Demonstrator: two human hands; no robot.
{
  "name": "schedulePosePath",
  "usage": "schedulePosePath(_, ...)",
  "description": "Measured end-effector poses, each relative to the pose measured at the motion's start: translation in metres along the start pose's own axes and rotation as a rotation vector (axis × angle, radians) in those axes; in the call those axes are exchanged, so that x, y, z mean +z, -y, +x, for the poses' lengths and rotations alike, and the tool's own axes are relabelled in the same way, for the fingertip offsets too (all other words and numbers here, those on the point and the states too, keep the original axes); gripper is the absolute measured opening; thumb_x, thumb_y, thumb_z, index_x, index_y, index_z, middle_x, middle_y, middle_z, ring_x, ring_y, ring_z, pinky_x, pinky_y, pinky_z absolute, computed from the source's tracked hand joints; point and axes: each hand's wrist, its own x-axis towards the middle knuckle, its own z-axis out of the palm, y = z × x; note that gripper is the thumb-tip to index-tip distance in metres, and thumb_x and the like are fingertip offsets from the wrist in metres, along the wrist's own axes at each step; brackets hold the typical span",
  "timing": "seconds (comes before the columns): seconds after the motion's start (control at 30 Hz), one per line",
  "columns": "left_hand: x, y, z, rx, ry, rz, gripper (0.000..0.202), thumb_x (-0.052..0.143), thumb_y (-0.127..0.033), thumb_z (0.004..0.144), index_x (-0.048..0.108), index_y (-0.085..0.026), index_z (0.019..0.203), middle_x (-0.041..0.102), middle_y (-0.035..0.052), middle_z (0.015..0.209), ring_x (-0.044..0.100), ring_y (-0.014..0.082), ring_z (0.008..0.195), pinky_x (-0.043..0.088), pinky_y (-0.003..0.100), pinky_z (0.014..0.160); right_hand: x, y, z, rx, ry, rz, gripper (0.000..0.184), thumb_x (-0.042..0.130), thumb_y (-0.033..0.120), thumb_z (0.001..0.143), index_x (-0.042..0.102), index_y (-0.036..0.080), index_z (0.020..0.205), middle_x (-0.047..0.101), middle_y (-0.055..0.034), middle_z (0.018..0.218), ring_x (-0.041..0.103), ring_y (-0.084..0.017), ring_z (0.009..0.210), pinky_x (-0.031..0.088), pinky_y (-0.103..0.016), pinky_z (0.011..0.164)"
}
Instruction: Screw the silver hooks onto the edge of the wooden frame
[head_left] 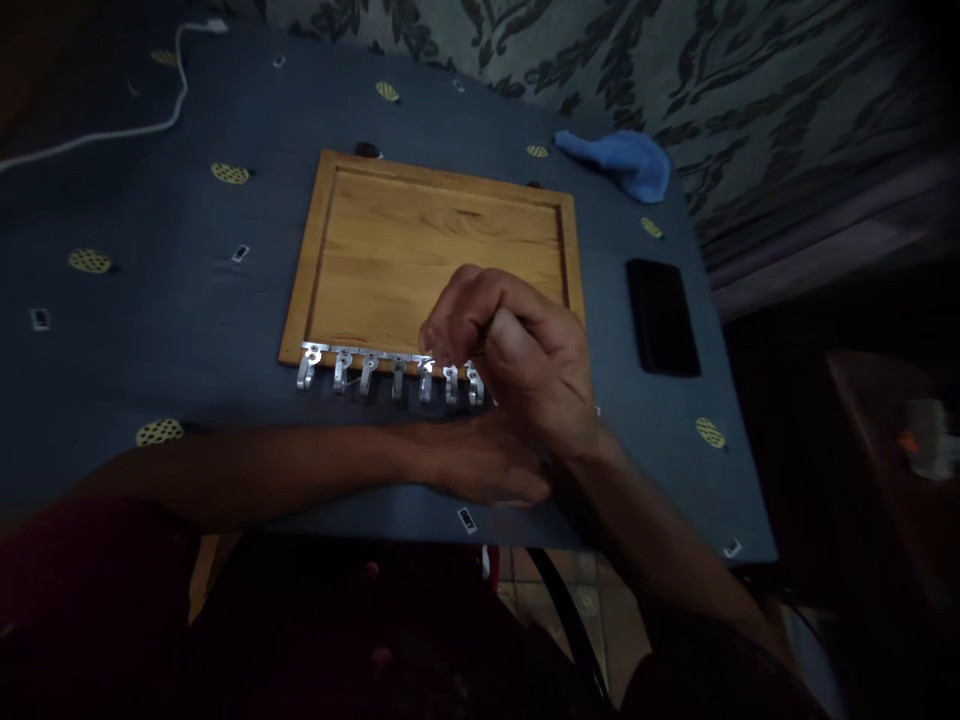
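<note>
A framed wooden panel (442, 235) lies on the table, and a row of silver metal hooks (367, 372) runs along its near edge. My right hand (525, 350) is closed in a pinch above the right part of that row, thumb on top. Whatever lies between its fingertips is too small or hidden to make out. My left hand (480, 460) reaches across from the left, below the hooks, and ends beneath the right wrist. Its fingers are mostly hidden there, so its grip does not show. The right hand also covers the panel's near right corner.
A dark phone (664, 317) lies right of the panel. A blue cloth (626, 165) is at the back right by the patterned wall. A white cable (112, 133) crosses the back left of the blue tablecloth (180, 340). The table's front edge is close to my body.
</note>
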Motion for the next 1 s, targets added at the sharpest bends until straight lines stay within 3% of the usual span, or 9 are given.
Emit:
schedulePosePath(0.1,0.004,0.007,0.005,0.123,0.081,0.202,0.022,0.051,-0.012,0.089,0.063,-0.017,0.071,0.068,0.0028,0.084,0.059,0.0149,0.077,0.044,0.029,0.070,-0.006,0.008,0.013,-0.084,0.216,-0.098,0.033,0.054,0.041,0.095,0.064,0.023,0.068,0.062,-0.0035,0.082,0.061,-0.016,0.080,0.054,-0.034,0.081)
schedulePosePath(0.2,0.006,0.010,0.007,0.206,0.130,0.413,0.025,0.051,-0.018,0.092,0.064,-0.020,0.071,0.068,0.0012,0.077,0.056,0.0146,0.068,0.037,0.030,0.062,-0.010,0.015,0.029,-0.080,0.388,-0.098,0.037,0.055,0.039,0.094,0.066,0.020,0.064,0.068,-0.0036,0.088,0.064,-0.014,0.083,0.057,-0.030,0.077)
schedulePosePath(0.33,0.004,0.006,0.006,0.201,0.152,0.551,0.023,0.053,-0.025,0.093,0.067,-0.023,0.074,0.068,0.0000,0.069,0.051,0.0148,0.057,0.028,0.032,0.053,-0.009,0.013,0.042,-0.046,0.469,-0.012,0.043,0.060,0.039,0.091,0.062,0.018,0.052,0.072,-0.0015,0.077,0.066,-0.010,0.069,0.056,-0.024,0.061)
schedulePosePath(0.43,0.003,0.004,0.005,0.204,0.145,0.585,0.020,0.055,-0.024,0.091,0.067,-0.023,0.076,0.068,0.0002,0.069,0.052,0.0155,0.057,0.028,0.032,0.052,-0.005,0.010,0.043,0.064,0.498,0.008,0.046,0.056,0.042,0.093,0.060,0.019,0.053,0.063,0.0036,0.055,0.054,-0.006,0.047,0.048,-0.019,0.047)
schedulePosePath(0.53,0.005,0.007,0.005,0.210,0.153,0.563,0.023,0.052,-0.025,0.094,0.066,-0.022,0.076,0.069,0.0006,0.072,0.054,0.0159,0.061,0.032,0.032,0.056,0.003,0.007,0.042,0.122,0.410,0.038,0.056,0.061,0.050,0.088,0.042,0.022,0.044,0.039,0.0081,0.038,0.037,-0.004,0.037,0.039,-0.018,0.039)
schedulePosePath(0.63,0.008,0.012,0.006,0.228,0.140,0.526,0.024,0.050,-0.024,0.094,0.066,-0.022,0.076,0.070,0.0012,0.078,0.058,0.0170,0.069,0.035,0.033,0.061,0.014,0.001,0.041,0.092,0.229,0.145,0.061,0.066,0.049,0.086,0.027,0.024,0.046,0.024,0.0092,0.041,0.025,-0.004,0.038,0.032,-0.020,0.035)
schedulePosePath(0.8,0.010,0.017,0.008,0.307,0.094,0.520,0.021,0.052,-0.019,0.091,0.065,-0.020,0.074,0.071,0.0040,0.088,0.060,0.0190,0.080,0.038,0.034,0.068,0.023,-0.009,0.039,0.000,-0.017,0.192,0.064,0.065,0.056,0.084,0.023,0.024,0.049,0.018,0.0091,0.044,0.020,-0.006,0.038,0.023,-0.025,0.033)
schedulePosePath(0.93,0.007,0.014,0.009,0.321,0.099,0.490,0.021,0.056,-0.013,0.087,0.062,-0.018,0.068,0.068,0.0033,0.078,0.056,0.0167,0.070,0.035,0.032,0.062,0.024,-0.007,0.033,-0.023,-0.152,0.200,0.056,0.060,0.037,0.093,0.025,0.024,0.052,0.019,0.0094,0.046,0.019,-0.006,0.039,0.021,-0.026,0.036)
schedulePosePath(1.0,0.004,0.011,0.009,0.302,0.121,0.450,0.021,0.057,-0.012,0.086,0.061,-0.017,0.066,0.067,0.0030,0.075,0.054,0.0156,0.067,0.033,0.030,0.060,0.025,-0.006,0.029,-0.048,-0.199,0.190,0.055,0.059,0.037,0.093,0.025,0.023,0.052,0.019,0.0094,0.046,0.020,-0.006,0.041,0.022,-0.025,0.036)
